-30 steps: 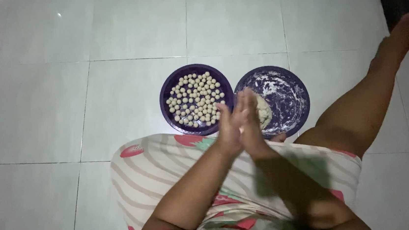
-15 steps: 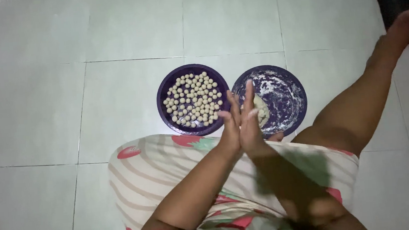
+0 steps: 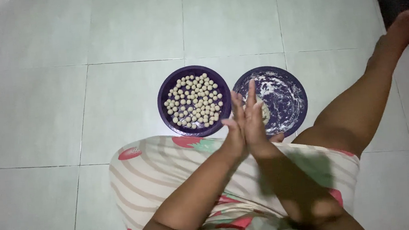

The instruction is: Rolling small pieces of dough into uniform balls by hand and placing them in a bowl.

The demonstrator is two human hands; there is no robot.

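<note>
Hands: left hand [image 3: 235,127] and right hand [image 3: 256,120] are pressing flat against each other, palm to palm, fingers stretched out and pointing to 12 o'clock; whether anything is lying between the palms cannot be told.
Dough: pale lump [image 3: 265,115] is sitting in the right plate [image 3: 294,97] at 12 o'clock from the hands, partly hidden behind the right fingers.
Right plate: dark purple and round, smeared with white flour, lying on the floor [image 3: 42,119].
Left plate: second purple plate [image 3: 163,96] is lying at 11 o'clock from the hands, just beside the right plate, holding many small pale balls [image 3: 194,100] spread over it.
Lap: striped cloth [image 3: 160,168] with red fruit shapes is covering the knee at 6 o'clock under the wrists.
Leg: bare leg [image 3: 361,101] is stretching toward 2 o'clock, foot near the dark edge of the frame.
</note>
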